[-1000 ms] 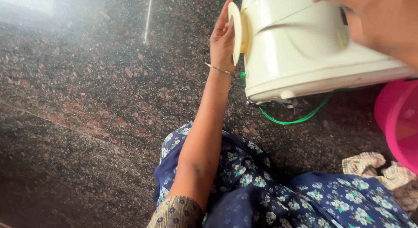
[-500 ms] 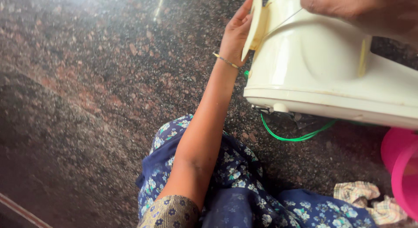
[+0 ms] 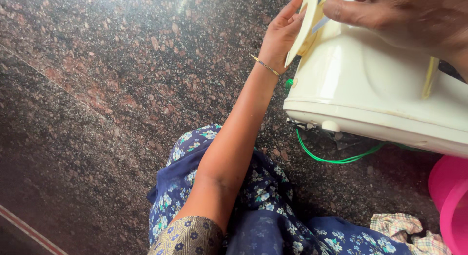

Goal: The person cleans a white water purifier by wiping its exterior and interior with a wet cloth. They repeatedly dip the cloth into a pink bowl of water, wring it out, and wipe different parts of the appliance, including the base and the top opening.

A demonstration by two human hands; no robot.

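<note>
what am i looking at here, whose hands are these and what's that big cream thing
The picture comes from a camera worn on a person's head, looking down at their own hands and lap. The person sits on a dark speckled stone floor in a blue flowered garment. The cream thing is a small sewing machine, seen from its end. The left hand lies flat against the round handwheel on the machine's side. The right hand rests on top of the machine body. A green cord loops out from under the machine. On the right are the edge of a pink tub and a crumpled checked cloth.
</note>
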